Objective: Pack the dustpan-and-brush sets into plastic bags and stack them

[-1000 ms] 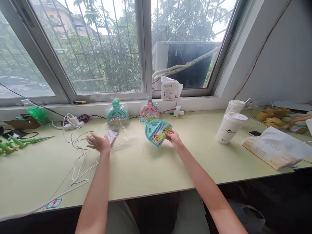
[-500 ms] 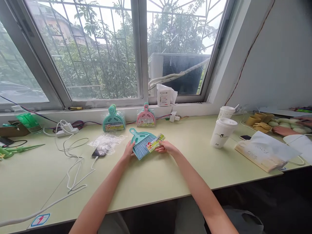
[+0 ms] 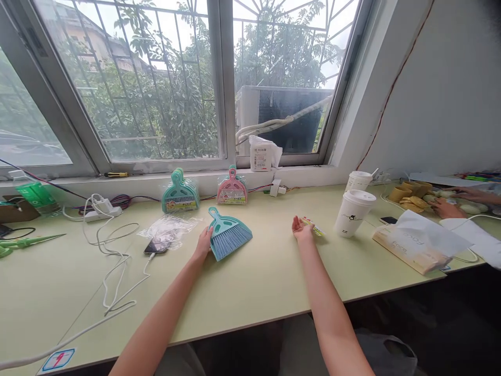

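My left hand (image 3: 204,243) grips the left edge of a teal dustpan (image 3: 222,222) with a blue-bristled brush (image 3: 231,241) nested in it, just above the desk. To the right, my right hand (image 3: 302,228) is turned partly palm-up with its fingers curled, and a yellow-green label card (image 3: 318,230) sticks out beside them. Part of the card is hidden behind the hand. Against the wall stand wrapped teal dustpan sets (image 3: 180,192) and a wrapped pink dustpan set (image 3: 232,187).
Crumpled clear plastic wrap (image 3: 172,230) and a charging phone (image 3: 155,244) lie left of the dustpan. White cables (image 3: 117,261) trail across the desk (image 3: 250,297). White paper cups (image 3: 354,213) and a tissue pack (image 3: 415,245) stand right. A co-worker's hand (image 3: 450,209) is at far right.
My right hand has pulled the label card away from the dustpan set and carried it right, towards the cups. My left hand still holds the dustpan and brush.
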Available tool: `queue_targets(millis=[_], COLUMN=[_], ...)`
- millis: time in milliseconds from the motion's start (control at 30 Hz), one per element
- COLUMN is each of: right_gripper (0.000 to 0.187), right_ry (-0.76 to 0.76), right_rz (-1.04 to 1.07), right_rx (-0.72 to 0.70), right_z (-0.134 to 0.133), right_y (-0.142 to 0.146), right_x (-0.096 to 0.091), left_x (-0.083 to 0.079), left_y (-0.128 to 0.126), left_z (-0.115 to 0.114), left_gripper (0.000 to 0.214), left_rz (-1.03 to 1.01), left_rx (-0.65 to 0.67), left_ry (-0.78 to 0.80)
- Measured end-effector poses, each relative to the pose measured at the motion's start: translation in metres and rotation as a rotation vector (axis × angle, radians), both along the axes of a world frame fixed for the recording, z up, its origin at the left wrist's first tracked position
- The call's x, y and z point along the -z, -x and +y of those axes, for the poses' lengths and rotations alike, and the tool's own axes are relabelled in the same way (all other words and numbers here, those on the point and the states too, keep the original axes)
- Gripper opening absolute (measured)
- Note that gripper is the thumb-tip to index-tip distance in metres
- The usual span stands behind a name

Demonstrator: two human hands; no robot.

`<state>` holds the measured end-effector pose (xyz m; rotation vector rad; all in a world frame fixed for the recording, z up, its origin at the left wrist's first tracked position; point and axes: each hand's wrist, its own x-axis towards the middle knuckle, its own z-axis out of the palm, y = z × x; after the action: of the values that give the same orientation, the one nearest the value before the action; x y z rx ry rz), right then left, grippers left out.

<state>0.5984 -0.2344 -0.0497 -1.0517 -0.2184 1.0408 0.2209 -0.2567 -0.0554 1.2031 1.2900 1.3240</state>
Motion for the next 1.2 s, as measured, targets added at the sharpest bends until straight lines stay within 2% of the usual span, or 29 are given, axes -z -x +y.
queue_targets(millis=[67, 133, 200, 267, 333, 367, 433, 500, 567, 633, 767, 833, 900, 1033, 1133, 1200], right_gripper=[0.041, 0.031, 0.023, 0.019, 0.025, 0.026, 0.032, 0.029, 0.027, 0.024, 0.019, 0.021, 0.02, 0.018, 0.019, 0.02], right_ry=[0.011, 0.025, 0.028, -0.026, -0.276, -0.416, -0.582, -0.593, -0.574, -0.598, -0.606, -0.533, -0.479, -0.45, -0.43, -0.413], right_rz=[-0.08, -0.148, -0.211, -0.334, -0.846, -1.032, -1.218, -1.197, -1.085, -1.045, -1.357, -1.485, -1.507, -1.513, -1.616, -1.69], right_rx=[0.031, 0.054, 0.064, 0.037, -0.105, -0.179, -0.236, -0.138, -0.002, 0.048, -0.027, -0.006, 0.013, 0.033, 0.063, 0.068], right_z=[-0.002, -0.003, -0.005, -0.011, -0.021, -0.028, -0.041, -0.052, -0.058, -0.061, -0.069, -0.073, -0.073, -0.065, -0.061, -0.061], right_y=[-0.005, 0.003, 0.028, 0.067, 0.112, 0.134, 0.166, 0.183, 0.186, 0.184, 0.188, 0.193, 0.195, 0.184, 0.172, 0.169], right_x=[-0.003, -0.007, -0.013, -0.018, -0.021, -0.021, -0.021, -0.02, -0.02, -0.021, -0.023, -0.022, -0.022, -0.03, -0.038, -0.041], left_x=[0.001, 0.002, 0.0, -0.006, -0.013, -0.018, -0.025, -0.029, -0.031, -0.03, -0.029, -0.03, -0.031, -0.033, -0.032, -0.03], left_y=[-0.001, -0.004, -0.008, -0.013, -0.018, -0.019, -0.019, -0.018, -0.016, -0.016, -0.017, -0.017, -0.018, -0.023, -0.031, -0.035], left_z=[0.002, 0.002, -0.003, -0.014, -0.027, -0.035, -0.046, -0.054, -0.056, -0.057, -0.058, -0.059, -0.06, -0.054, -0.049, -0.047], left_gripper=[0.053, 0.052, 0.052, 0.053, 0.052, 0.052, 0.051, 0.049, 0.047, 0.046, 0.046, 0.044, 0.043, 0.044, 0.042, 0.04], left_rz=[0.036, 0.088, 0.155, 0.265, 0.454, 0.573, 0.8, 0.959, 1.031, 1.038, 1.021, 1.017, 0.978, 0.738, 0.576, 0.502], left_rx=[0.018, 0.039, 0.04, 0.003, -0.028, -0.017, 0.052, 0.087, 0.025, -0.066, -0.119, -0.092, -0.02, 0.12, 0.169, 0.175], left_ry=[-0.071, -0.125, -0.18, -0.26, -0.381, -0.465, -0.672, -0.859, -0.963, -1.013, -1.044, -1.031, -0.996, -0.814, -0.657, -0.617])
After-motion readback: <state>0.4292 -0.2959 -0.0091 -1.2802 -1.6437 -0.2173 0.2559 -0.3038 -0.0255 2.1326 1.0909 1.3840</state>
